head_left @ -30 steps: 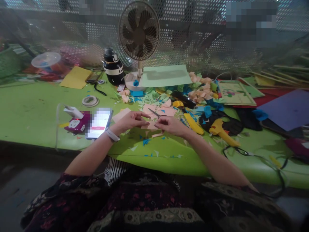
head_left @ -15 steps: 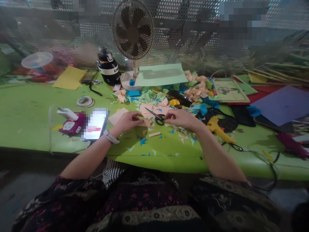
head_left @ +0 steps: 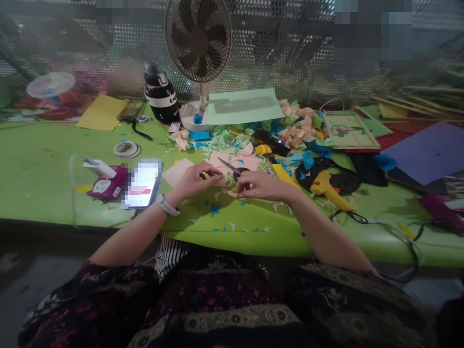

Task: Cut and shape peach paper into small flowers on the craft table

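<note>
My left hand [head_left: 195, 180] pinches a small folded piece of pink paper [head_left: 221, 182] low over the green table [head_left: 43, 169]. My right hand [head_left: 259, 185] is closed in a pinch just right of it, gripping a thin pink strip [head_left: 232, 193] by the paper's edge. Black-handled scissors [head_left: 234, 168] lie on pink paper sheets [head_left: 232, 160] just behind both hands. Blue and pale paper offcuts [head_left: 217, 212] are scattered below my hands. A white watch [head_left: 167, 205] is on my left wrist.
A phone [head_left: 142, 183] and a pink power strip with a white plug [head_left: 105, 181] lie to the left. A yellow glue gun [head_left: 328, 189] with its cord lies at right. Behind stand a desk fan [head_left: 198, 43], a black bottle [head_left: 159, 94], tape rolls [head_left: 126, 149], paper flowers [head_left: 297, 126] and coloured sheets [head_left: 427, 152].
My right hand went out to the scissors half a second ago and has come back to the pink paper by my left hand. The scissors stay on the table.
</note>
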{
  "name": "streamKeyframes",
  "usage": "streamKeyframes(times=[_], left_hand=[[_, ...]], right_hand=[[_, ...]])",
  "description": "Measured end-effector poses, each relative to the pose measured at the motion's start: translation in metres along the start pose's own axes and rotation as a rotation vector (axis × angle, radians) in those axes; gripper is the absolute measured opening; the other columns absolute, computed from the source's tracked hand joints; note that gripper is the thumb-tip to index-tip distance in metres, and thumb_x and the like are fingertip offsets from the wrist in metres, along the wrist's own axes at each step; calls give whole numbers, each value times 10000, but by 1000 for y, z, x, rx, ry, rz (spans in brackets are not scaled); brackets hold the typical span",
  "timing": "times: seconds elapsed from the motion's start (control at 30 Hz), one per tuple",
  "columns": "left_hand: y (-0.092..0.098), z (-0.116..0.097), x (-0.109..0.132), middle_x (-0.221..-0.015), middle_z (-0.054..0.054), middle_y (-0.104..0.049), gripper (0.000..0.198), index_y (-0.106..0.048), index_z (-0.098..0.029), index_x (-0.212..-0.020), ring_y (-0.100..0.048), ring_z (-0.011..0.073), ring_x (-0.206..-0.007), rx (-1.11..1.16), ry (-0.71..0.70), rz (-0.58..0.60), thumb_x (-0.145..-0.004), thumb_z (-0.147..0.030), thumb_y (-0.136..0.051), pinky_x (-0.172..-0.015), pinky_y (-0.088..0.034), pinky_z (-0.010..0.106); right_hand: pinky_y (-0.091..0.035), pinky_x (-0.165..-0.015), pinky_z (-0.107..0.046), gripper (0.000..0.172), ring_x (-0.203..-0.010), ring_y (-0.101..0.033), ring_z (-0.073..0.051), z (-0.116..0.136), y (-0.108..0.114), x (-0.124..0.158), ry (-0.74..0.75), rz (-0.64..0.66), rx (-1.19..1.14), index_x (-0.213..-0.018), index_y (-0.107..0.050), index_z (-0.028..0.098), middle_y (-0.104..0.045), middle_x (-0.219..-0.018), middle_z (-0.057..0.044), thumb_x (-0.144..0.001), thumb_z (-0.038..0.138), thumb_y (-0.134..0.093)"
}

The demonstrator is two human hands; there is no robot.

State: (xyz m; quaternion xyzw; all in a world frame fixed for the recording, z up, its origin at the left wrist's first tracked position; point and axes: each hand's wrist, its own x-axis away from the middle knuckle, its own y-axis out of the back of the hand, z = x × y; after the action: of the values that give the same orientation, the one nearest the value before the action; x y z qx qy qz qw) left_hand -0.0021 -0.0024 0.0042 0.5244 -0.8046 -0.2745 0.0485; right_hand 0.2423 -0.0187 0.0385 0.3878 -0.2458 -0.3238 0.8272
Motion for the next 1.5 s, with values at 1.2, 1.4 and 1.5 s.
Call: streamKeyframes(times=[1.2, 1.4, 1.5], left_hand=[[-11, -3, 7, -733, 45, -717, 236, -726, -142, -823, -647, 115, -618, 392, 121, 381, -815, -378, -726, -588, -523, 223], [-9, -5, 4, -735, 48, -723, 256, -730, -132, -809, -635, 103, -618, 437, 125, 164, -777, -384, -765, -584, -522, 214], [-8, -4, 2, -762, 50, -731, 254, -734, -140, -805, -639, 104, -633, 465, 148, 83, -755, -383, -784, -599, -531, 217]], right_hand=[[-476, -611, -275, 275, -625, -588, -130, 11, -15, -7, 19, -271, -434, -804, -601, 182, -641, -733, -14, -859, 451, -618], [-456, -669, -301, 244, -754, -617, -179, -7, -15, -13, -173, -535, -41, -898, -617, 183, -688, -885, -66, -893, 418, -554], [-420, -685, -314, 192, -900, -622, -234, -18, -13, -16, -315, -482, 291, -929, -612, 182, -681, -1057, -104, -836, 350, -601]])
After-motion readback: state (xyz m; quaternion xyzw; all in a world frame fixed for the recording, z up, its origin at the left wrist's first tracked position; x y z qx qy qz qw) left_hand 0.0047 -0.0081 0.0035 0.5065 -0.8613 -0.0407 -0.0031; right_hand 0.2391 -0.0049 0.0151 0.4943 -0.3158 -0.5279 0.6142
